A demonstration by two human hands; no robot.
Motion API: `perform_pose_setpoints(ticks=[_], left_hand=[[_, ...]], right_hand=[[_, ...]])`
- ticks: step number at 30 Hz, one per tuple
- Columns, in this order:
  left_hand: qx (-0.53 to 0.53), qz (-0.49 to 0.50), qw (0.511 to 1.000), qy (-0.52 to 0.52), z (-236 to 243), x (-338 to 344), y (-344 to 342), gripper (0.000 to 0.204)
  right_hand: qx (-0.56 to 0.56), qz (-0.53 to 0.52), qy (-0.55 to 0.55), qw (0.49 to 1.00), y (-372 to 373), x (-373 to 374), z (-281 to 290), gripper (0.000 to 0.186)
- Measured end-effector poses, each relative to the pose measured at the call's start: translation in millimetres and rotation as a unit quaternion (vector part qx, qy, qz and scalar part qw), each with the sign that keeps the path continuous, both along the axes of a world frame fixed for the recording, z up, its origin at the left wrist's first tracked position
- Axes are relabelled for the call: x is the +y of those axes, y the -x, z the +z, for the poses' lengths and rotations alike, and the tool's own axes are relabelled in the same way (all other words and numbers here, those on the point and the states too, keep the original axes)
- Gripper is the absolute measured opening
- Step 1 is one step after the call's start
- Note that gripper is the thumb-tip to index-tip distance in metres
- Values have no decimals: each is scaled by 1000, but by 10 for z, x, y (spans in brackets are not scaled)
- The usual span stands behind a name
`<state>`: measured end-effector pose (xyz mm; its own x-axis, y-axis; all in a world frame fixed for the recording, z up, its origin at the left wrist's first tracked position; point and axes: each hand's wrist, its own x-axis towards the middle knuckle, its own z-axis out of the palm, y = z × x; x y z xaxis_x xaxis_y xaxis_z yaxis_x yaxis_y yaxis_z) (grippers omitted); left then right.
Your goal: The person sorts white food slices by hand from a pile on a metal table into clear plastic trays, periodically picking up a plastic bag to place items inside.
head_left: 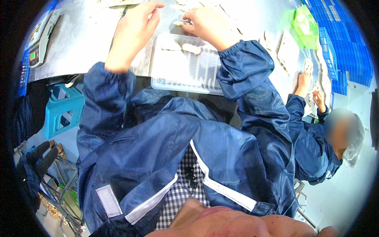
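Note:
My left hand (136,35) is over the steel table (90,43) near the top, index finger and thumb apart, with nothing visible between them. My right hand (209,27), to its right, has curled fingers on a small pale, elongated piece (178,23), just beyond a clear plastic tray (179,77). In that tray lie two pale pieces (191,48) of similar shape. More pale pieces (183,6) lie along the top of the view, partly cut off.
A scale (38,51) stands at left. Green baskets (306,29) and blue stacked crates (351,51) are at right, beside a co-worker (316,158) with hands on the table. A turquoise stool (63,106) and another person's legs (41,154) are at lower left.

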<state>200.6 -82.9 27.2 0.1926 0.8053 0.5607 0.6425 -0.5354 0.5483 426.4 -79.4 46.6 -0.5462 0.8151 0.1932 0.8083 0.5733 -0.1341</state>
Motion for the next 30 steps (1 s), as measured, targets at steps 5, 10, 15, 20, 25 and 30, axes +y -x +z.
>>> perform_pose_setpoints(ticks=[5, 10, 15, 20, 25, 30], left_hand=[[126, -79, 987, 57, 67, 464, -211, 26], [164, -57, 985, 18, -223, 698, -398, 18], [161, -47, 981, 101, -325, 910, -359, 21], [182, -48, 959, 212, -197, 955, -389, 23], [169, -42, 958, 226, 16, 780, -457, 26], [120, -60, 970, 202, 60, 648, -415, 30]], right_hand=[[-91, -14, 54, 994, 28, 190, 12, 21], [-106, -46, 19, 993, 124, 110, 62, 25], [-144, -67, 142, 977, 158, 223, 185, 27], [-163, -81, 142, 973, 157, 245, 79, 28], [-89, -82, 202, 972, 73, 234, 105, 30], [27, -52, 220, 974, -24, 198, 117, 21]])
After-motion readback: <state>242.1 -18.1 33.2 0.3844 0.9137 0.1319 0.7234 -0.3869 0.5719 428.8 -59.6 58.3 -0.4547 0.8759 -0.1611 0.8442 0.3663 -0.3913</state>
